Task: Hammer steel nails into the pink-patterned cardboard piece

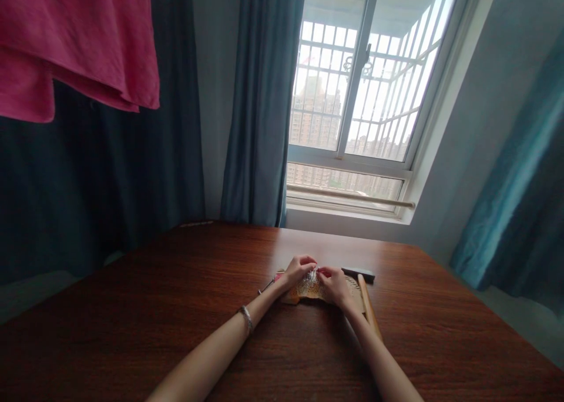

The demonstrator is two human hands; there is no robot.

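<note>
Two hands, my left point(298, 267) and my right point(333, 284), curl over the patterned piece point(311, 289) on the brown table point(145, 308), window point(355, 96) beyond its far edge, wood open either side; I can't tell if fingers clamp.

Two slender arms of one person show from about the elbows down, bare along the whole visible length. The left forearm point(214, 347) enters at seven o'clock and narrows smoothly toward the left hand point(301, 266). Around it, a little above the wrist, between six and seven o'clock, sits a silver-coloured bracelet point(246, 319), a rounded band with a shiny, seemingly textured surface. The right forearm point(378, 352) enters at five o'clock, similarly slim, tapering to the right hand point(333, 283). Fingernails are too small to make out.
</note>
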